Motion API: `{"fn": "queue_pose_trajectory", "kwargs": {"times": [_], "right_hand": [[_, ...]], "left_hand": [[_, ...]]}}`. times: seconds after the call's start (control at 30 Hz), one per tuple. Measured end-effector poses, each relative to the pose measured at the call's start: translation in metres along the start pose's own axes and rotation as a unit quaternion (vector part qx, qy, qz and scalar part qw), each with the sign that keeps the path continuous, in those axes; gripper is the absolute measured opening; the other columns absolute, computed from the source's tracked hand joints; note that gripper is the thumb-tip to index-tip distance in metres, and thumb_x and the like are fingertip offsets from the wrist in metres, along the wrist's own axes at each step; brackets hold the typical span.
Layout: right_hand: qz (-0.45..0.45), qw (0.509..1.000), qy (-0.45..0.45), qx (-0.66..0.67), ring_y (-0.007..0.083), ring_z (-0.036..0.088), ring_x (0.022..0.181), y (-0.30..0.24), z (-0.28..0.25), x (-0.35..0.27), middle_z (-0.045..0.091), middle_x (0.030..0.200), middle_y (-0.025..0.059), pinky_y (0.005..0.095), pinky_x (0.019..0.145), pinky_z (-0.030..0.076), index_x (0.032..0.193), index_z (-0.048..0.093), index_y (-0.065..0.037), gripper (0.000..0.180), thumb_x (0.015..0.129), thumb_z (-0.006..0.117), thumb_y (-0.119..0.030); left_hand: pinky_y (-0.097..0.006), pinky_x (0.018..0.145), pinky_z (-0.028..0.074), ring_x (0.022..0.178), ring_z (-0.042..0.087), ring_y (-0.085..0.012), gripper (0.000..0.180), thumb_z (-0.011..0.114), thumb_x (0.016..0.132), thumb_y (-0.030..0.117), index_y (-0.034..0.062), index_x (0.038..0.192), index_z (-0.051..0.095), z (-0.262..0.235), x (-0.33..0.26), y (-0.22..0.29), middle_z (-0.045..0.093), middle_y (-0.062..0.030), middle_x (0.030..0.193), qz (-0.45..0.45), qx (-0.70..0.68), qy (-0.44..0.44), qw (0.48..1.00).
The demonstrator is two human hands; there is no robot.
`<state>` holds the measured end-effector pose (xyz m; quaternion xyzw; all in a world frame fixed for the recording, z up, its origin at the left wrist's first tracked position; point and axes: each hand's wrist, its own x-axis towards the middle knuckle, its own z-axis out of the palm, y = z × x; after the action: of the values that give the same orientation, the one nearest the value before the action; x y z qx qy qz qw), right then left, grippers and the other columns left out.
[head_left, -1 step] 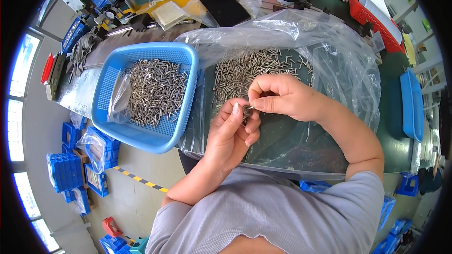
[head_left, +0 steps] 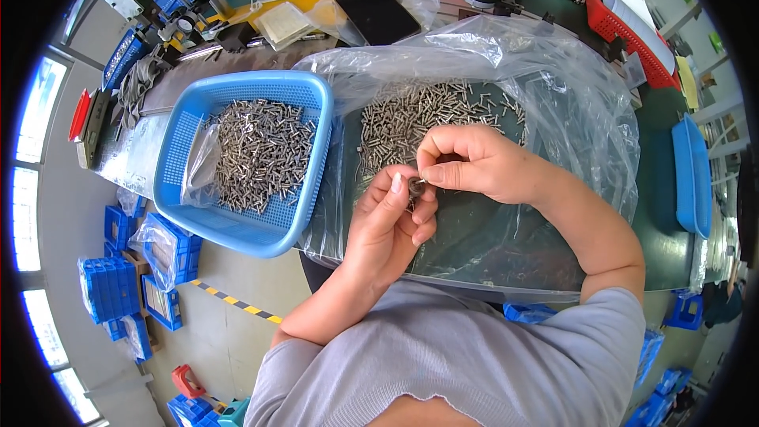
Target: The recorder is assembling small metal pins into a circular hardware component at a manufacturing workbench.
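Over the bench's near edge, left hand (head_left: 387, 225) & right hand (head_left: 474, 164) pinch one small metal part (head_left: 415, 186) betw. fingertips above a clear bag (head_left: 553, 111) of pins; a slack grip could prob. drop it among them, beside the blue basket (head_left: 237, 154).

The person wears a light grey short-sleeved top (head_left: 474, 356) of plain, soft-looking fabric, with no print or pattern showing. It fills the lower middle of the head view, gently creased across the chest and shoulders. The right sleeve (head_left: 609, 324) ends at a hemmed edge above the elbow, and the left sleeve (head_left: 273, 379) ends the same way near the lower edge of the view. Both forearms are bare from the sleeve down. The left hand (head_left: 387, 229) and the right hand (head_left: 474, 164) are ungloved, with no rings, watch or bracelet visible. The fingernails are short and unpainted.
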<state>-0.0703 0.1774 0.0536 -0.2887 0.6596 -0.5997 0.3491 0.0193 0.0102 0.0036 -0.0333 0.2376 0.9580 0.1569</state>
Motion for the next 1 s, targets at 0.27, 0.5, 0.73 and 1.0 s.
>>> {"fn": "queue_pose_trajectory", "kwargs": {"times": [0.27, 0.5, 0.73, 1.0], "right_hand": [[0.004, 0.999, 0.005, -0.051, 0.0066, 0.051, 0.08, -0.005, 0.0, -0.002, 0.056, 0.083, 0.0006, 0.0236, 0.073, 0.042, 0.089, 0.058, -0.002, 0.012, 0.089, 0.061, -0.014], [-0.094, 0.97, 0.054, -0.216, 0.0146, 0.053, 0.083, -0.009, 0.01, -0.002, 0.055, 0.087, 0.0033, 0.0291, 0.074, 0.044, 0.089, 0.058, -0.004, 0.014, 0.083, 0.065, -0.014], [-0.196, 0.922, 0.108, -0.318, 0.0245, 0.055, 0.08, -0.006, 0.017, -0.002, 0.056, 0.086, 0.0069, 0.034, 0.071, 0.045, 0.085, 0.057, -0.005, 0.016, 0.075, 0.069, -0.01], [-0.273, 0.857, 0.161, -0.407, 0.0278, 0.055, 0.075, -0.009, 0.022, -0.004, 0.058, 0.084, 0.0085, 0.0372, 0.067, 0.045, 0.081, 0.056, -0.004, 0.014, 0.075, 0.068, -0.009]], "left_hand": [[-0.023, 0.053, 0.038, 0.067, 0.046, -0.0111, 0.016, 0.052, 0.096, 0.024, 0.0103, 0.104, 0.054, 0.001, -0.001, 0.0, 0.057, -0.006, 0.088, -0.01, 0.01, 0.002, 1.0], [-0.021, 0.051, 0.036, 0.066, 0.044, -0.0091, 0.016, 0.053, 0.096, 0.025, 0.0103, 0.101, 0.054, -0.003, 0.001, 0.002, 0.053, -0.0007, 0.083, -0.028, 0.006, -0.018, 0.999], [-0.021, 0.05, 0.035, 0.067, 0.044, -0.0083, 0.018, 0.055, 0.095, 0.026, 0.0094, 0.101, 0.054, -0.001, 0.0, 0.003, 0.053, 0.0002, 0.083, -0.023, -0.016, -0.004, 1.0], [-0.023, 0.055, 0.039, 0.069, 0.047, -0.0107, 0.017, 0.054, 0.095, 0.023, 0.0083, 0.104, 0.055, 0.001, -0.001, 0.001, 0.058, -0.0037, 0.09, 0.009, -0.026, 0.002, 1.0]]}}
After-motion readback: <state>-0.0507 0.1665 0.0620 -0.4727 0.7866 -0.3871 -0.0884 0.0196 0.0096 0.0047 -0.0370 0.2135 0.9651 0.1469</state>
